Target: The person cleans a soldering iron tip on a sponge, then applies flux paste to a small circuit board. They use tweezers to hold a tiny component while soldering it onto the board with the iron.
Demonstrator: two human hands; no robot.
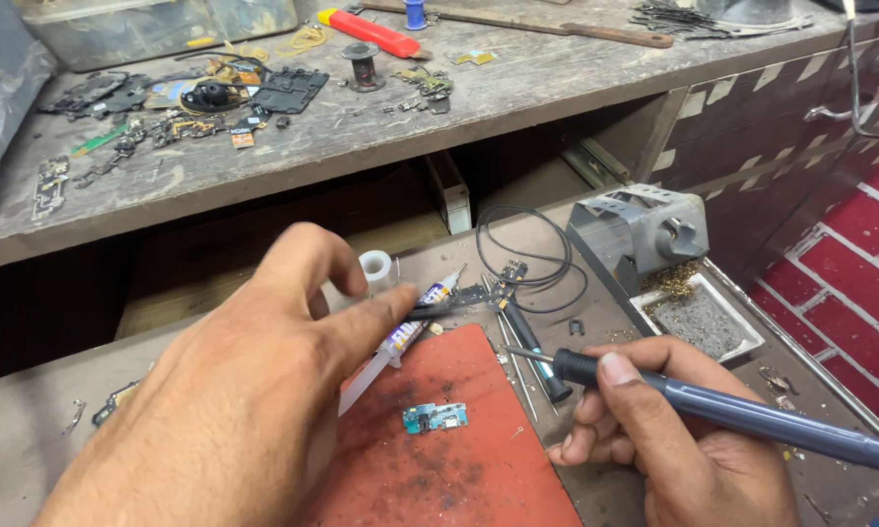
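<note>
Soldering step: right hand (654,429) clamps grey-blue soldering iron (752,415); left hand (254,390) pinches black tweezers (439,310) at twelve o'clock of small teal circuit board (435,418).

— What's lying on that desk (49,429)?
— A red mat (459,459) with a small green circuit board (435,418), a glue tube (400,337), a coiled black wire (532,256) and a grey iron stand (639,234).
— And the shelf (518,88) behind?
— Scattered phone parts (176,107), plus a red cutter (371,31).
</note>
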